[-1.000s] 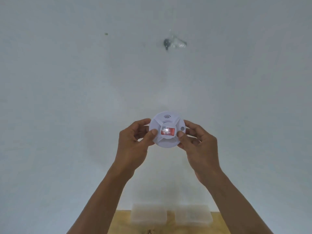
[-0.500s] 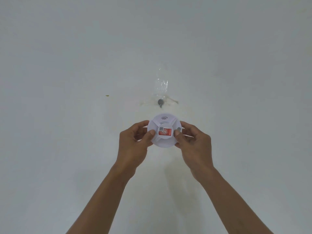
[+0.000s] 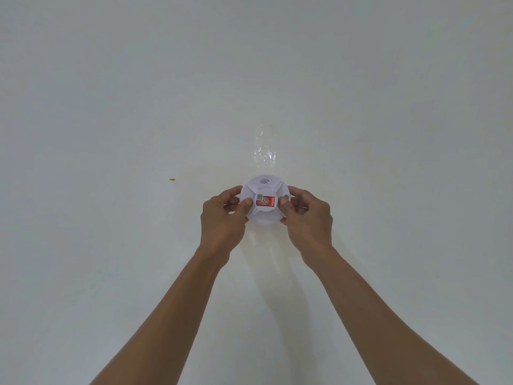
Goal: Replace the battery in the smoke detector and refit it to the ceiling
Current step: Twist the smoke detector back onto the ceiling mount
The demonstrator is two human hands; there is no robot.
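Two bare arms reach up from lower frame, converging at centre. Left hand (image 3: 222, 218) grips left rim of smoke detector (image 3: 265, 200), thumb across its face, fingers curled behind edge. Right hand (image 3: 308, 218) pinches right rim, thumb on face beside red label (image 3: 266, 202). Detector round, white, held up against ceiling (image 3: 111, 107); whether seated, cannot tell. Clear tape strip (image 3: 265, 154) just beyond it. Small yellowish speck (image 3: 172, 179) on ceiling, well left.
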